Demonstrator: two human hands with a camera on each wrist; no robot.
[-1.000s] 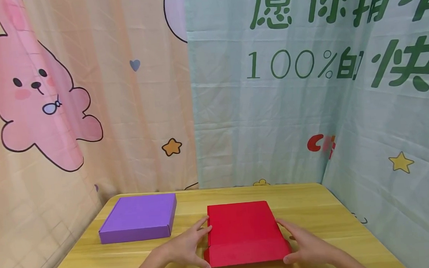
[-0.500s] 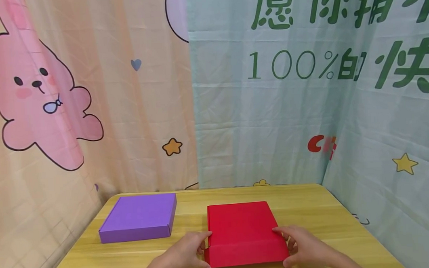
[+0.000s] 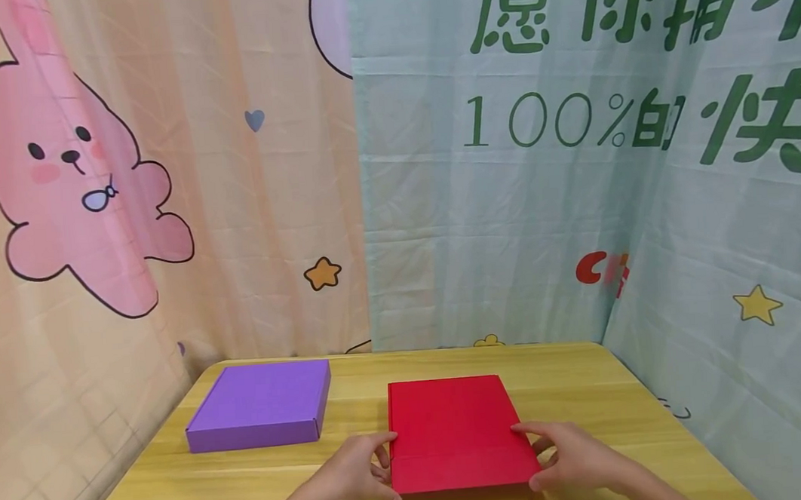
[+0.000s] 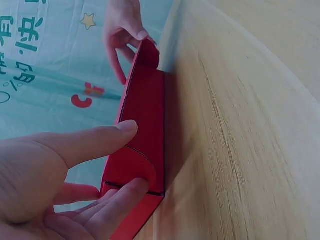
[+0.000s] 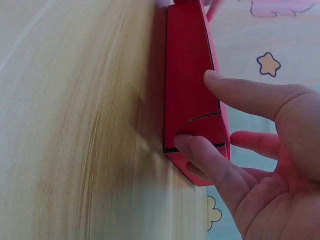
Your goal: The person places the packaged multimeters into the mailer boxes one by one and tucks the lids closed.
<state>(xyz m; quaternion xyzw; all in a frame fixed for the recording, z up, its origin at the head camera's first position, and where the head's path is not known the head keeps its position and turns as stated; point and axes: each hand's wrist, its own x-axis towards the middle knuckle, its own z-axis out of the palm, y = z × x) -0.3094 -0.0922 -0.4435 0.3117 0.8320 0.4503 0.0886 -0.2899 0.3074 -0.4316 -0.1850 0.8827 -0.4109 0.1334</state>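
Note:
A red cardboard box [image 3: 453, 421] lies flat on the wooden table, its lid down and the front flap [image 3: 463, 471] sticking out toward me. At its left front corner, my left hand [image 3: 358, 470] has the thumb at the flap's edge and the fingers along the side. My right hand [image 3: 574, 456] grips the opposite corner likewise. In the left wrist view, a finger presses the rounded side tab [image 4: 132, 162] inward beneath the flap. The right wrist view shows a fingertip on the other tab [image 5: 205, 130]. The box's inside is hidden.
A closed purple box [image 3: 259, 405] lies on the table [image 3: 353, 381] to the left of the red one. Printed curtains [image 3: 440, 225] hang behind the table and along its sides.
Both hands' fingers have drawn in from a wider spread and slid nearer along the red box's sides. The side tabs that stuck out beside the flap are now folded in.

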